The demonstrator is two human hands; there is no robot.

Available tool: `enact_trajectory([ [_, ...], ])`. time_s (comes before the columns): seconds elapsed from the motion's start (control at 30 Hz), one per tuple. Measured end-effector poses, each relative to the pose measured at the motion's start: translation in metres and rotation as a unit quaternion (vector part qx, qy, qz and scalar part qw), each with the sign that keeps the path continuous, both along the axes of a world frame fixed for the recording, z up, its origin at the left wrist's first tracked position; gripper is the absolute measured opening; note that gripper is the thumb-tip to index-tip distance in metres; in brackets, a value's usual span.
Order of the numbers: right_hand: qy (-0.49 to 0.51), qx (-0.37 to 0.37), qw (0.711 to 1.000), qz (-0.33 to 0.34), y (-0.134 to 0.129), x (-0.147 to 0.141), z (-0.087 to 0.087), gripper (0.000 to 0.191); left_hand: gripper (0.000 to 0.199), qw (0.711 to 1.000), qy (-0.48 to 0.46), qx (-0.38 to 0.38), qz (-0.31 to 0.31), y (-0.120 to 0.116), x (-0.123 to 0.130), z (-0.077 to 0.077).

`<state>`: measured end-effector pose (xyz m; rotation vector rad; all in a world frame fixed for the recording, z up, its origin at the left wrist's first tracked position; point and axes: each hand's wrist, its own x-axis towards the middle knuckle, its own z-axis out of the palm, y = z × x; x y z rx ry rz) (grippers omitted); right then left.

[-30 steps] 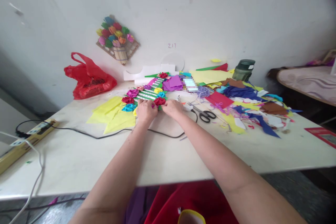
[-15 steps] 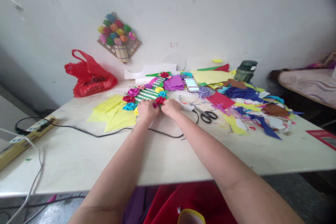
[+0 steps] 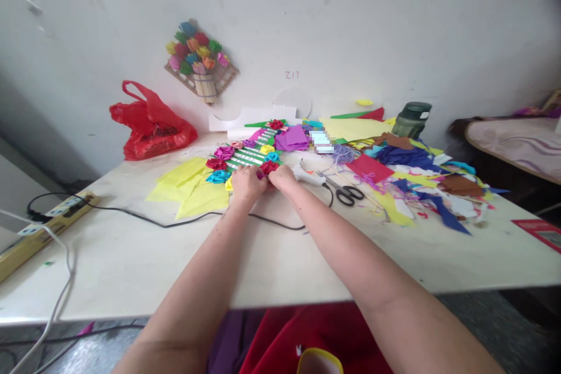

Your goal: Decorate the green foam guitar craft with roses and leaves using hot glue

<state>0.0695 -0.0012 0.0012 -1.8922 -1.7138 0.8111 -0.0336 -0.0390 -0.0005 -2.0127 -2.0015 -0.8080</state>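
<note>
A green-and-white striped paper craft (image 3: 246, 158), edged with crepe-paper flowers, lies on the table before me. At its lower edge my left hand (image 3: 249, 183) is closed, fingers curled at a magenta paper flower (image 3: 260, 175). My right hand (image 3: 283, 179) meets it from the right, its fingertips pinched at the same flower and partly hidden. Just above them sits a red paper flower (image 3: 269, 168). Right of my right hand lie a white glue gun (image 3: 310, 175) and black-handled scissors (image 3: 348, 194).
Yellow crepe paper (image 3: 188, 187) lies to the left, crossed nearby by a black cord (image 3: 166, 225) from a power strip (image 3: 56, 222). A red plastic bag (image 3: 153, 128) stands at back left. Colored paper scraps (image 3: 407, 163) and a green bottle (image 3: 411, 121) occupy the right.
Both hands stay at the craft's lower edge with barely any shift of the fingers. The whole view has slid slightly.
</note>
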Motion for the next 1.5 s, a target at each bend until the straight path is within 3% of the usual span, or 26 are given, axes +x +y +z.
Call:
enact_trajectory([
  [0.23, -0.002, 0.008, 1.000, 0.015, -0.010, 0.000, 0.009, 0.017, 0.019, 1.000, 0.007, -0.018, 0.008, -0.002, 0.000, 0.003],
  [0.4, 0.003, 0.005, 1.000, 0.021, -0.008, 0.019, 0.016, 0.025, 0.020, 1.000, 0.017, 0.000, 0.002, -0.003, 0.000, 0.001],
  [0.6, 0.026, -0.007, 1.000, 0.013, 0.001, 0.036, 0.007, 0.023, 0.020, 0.999, -0.019, 0.026, 0.030, 0.000, -0.008, 0.006],
  [0.83, 0.008, 0.011, 0.999, 0.037, -0.006, 0.023, -0.005, 0.023, 0.022, 0.996, -0.051, 0.028, 0.061, -0.002, -0.020, 0.016],
  [1.1, -0.060, 0.049, 0.996, 0.042, -0.013, 0.009, -0.002, 0.016, 0.023, 0.988, -0.114, 0.067, 0.085, -0.003, -0.025, 0.014],
  [1.3, -0.039, 0.033, 0.998, 0.025, -0.008, 0.005, -0.003, 0.013, 0.023, 0.945, -0.266, 0.136, 0.132, 0.001, -0.038, 0.019],
  [1.5, 0.041, -0.019, 0.999, 0.022, 0.001, 0.005, -0.014, 0.020, 0.019, 0.838, -0.482, 0.207, 0.148, 0.011, -0.062, 0.010],
])
